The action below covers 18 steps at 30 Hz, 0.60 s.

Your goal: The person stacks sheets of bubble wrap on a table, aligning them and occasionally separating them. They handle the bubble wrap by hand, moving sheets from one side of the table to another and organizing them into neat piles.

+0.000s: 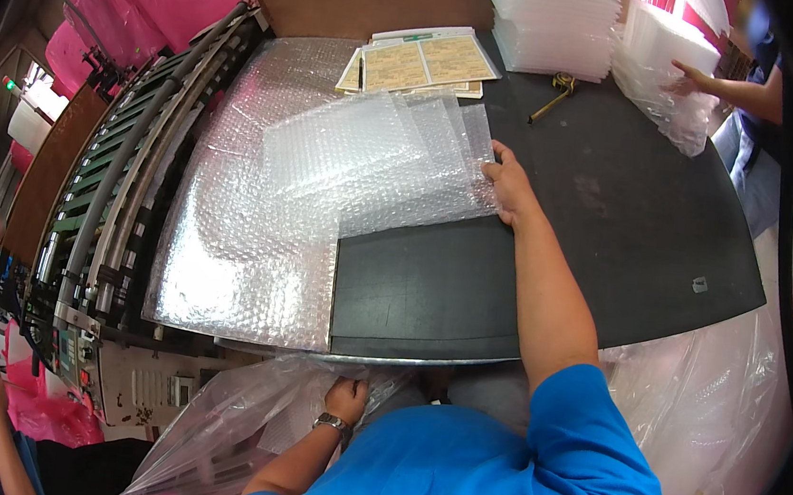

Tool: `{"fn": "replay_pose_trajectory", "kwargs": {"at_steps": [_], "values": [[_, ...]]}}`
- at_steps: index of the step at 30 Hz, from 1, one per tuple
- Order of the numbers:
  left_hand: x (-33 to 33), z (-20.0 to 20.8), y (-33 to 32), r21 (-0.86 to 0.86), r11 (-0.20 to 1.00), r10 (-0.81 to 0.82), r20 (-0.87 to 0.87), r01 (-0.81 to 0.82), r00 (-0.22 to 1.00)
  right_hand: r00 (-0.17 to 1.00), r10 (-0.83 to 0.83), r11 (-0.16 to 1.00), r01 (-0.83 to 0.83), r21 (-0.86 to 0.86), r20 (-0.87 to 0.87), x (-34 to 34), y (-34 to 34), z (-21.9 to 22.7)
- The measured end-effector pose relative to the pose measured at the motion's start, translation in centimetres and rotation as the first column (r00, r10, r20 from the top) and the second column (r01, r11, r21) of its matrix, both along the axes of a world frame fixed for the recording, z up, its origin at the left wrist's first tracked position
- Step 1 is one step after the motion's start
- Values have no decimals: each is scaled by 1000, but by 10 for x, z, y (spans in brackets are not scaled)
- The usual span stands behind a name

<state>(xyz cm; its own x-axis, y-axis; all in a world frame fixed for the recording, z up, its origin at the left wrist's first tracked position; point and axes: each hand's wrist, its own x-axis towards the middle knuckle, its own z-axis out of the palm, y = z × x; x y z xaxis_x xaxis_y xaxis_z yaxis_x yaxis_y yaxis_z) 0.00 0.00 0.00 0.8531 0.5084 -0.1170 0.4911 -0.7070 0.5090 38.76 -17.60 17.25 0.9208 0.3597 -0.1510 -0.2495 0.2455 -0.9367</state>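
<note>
Head view, from where I am standing: bubble-wrap sheets [405, 158] are lying fanned mid-desk [645, 243], partly over a larger bubble-wrap layer [242, 261]. The right hand [509, 184] is clamping their right edge. Being probably light, floppy and slippery, they are favouring a pinch across gathered edges. Below, the left hand [345, 401] is resting against clear film [217, 421], its grip unclear to me. Beyond, paper forms [433, 65] are lying near a tape measure [564, 83].

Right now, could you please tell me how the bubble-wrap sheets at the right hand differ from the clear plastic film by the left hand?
The bubble-wrap sheets are dotted with bubbles, while the clear plastic film falls in loose creases. The bubble-wrap sheets fan out over the table, while the clear plastic film hangs below its near edge. Both are see-through.
</note>
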Motion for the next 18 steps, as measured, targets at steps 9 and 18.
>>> {"fn": "replay_pose_trajectory", "kwargs": {"at_steps": [9,18], "values": [[2,-2,1,5,1000,2,-53,-2,999,999,-12,1000,13,-6,31,7,-1,-9],[21,119,3,-418,719,-681,-266,555,683,999,-11,999,14,51,-50,1,2,-1]]}}
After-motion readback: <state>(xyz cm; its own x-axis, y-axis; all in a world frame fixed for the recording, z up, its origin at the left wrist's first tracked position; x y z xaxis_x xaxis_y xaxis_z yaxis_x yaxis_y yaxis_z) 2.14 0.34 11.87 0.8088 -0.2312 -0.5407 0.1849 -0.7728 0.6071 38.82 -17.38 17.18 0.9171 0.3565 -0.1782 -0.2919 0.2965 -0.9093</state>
